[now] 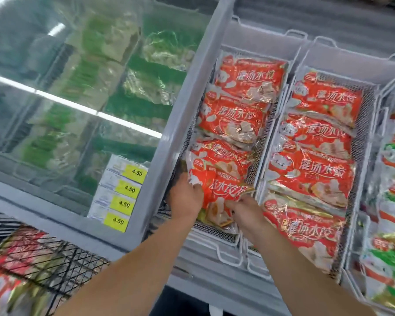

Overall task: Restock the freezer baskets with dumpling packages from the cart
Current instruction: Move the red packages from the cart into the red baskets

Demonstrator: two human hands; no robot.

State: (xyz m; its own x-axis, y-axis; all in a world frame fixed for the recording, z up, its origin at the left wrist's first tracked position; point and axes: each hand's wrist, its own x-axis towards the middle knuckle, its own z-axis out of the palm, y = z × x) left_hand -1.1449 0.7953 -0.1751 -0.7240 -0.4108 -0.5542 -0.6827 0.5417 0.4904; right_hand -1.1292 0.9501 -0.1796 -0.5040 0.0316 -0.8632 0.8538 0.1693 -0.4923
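Note:
A red dumpling package [217, 190] sits at the near end of the left white wire basket [214, 231]. My left hand [185, 197] grips its left edge and my right hand [246, 210] pinches its right edge. Further up the same basket lie three more red packages [235, 117]. The neighbouring basket [372, 103] to the right holds several red packages [312, 172]. The black wire cart [41, 256] at the lower left holds more red packages [18, 254].
Closed glass freezer lid [78, 87] on the left covers green packages. Yellow 4.50 price tags [123, 190] line the freezer frame. A third basket with green-and-red packages [392, 201] stands at the far right edge.

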